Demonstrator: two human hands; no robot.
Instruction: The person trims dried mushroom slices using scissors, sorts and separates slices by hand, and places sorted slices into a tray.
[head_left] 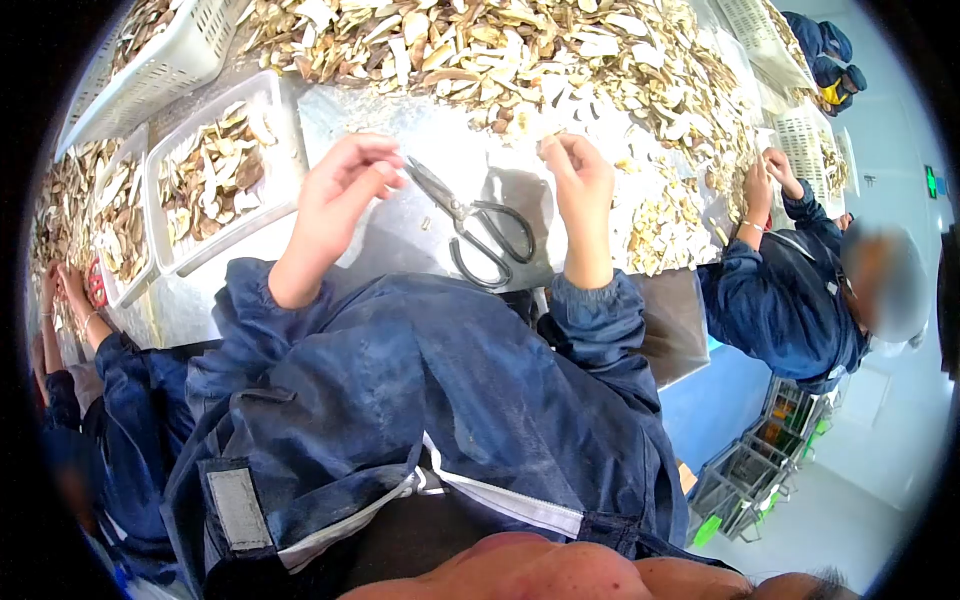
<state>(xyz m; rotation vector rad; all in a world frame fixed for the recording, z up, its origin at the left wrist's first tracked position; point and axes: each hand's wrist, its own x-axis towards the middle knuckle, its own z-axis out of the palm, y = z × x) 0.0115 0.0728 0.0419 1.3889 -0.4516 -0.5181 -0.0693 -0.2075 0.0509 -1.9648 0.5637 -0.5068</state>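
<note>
The scissors [459,210] look metal, the tabletop [345,108] glossy metal, the tray [291,130] plastic.

Black and dull grey on the scissors [460,211]; mottled brown and cream across the slices [500,60]; white with a dotted pattern on the upper-left basket [200,45]; white-trimmed navy on the nearest jacket [400,380].

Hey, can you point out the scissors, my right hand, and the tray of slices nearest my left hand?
Scissors [460,210]: head view, on the pivot.
Right hand [583,185]: head view, middle of the hand.
Tray [240,234]: head view, on the near wall.
</note>
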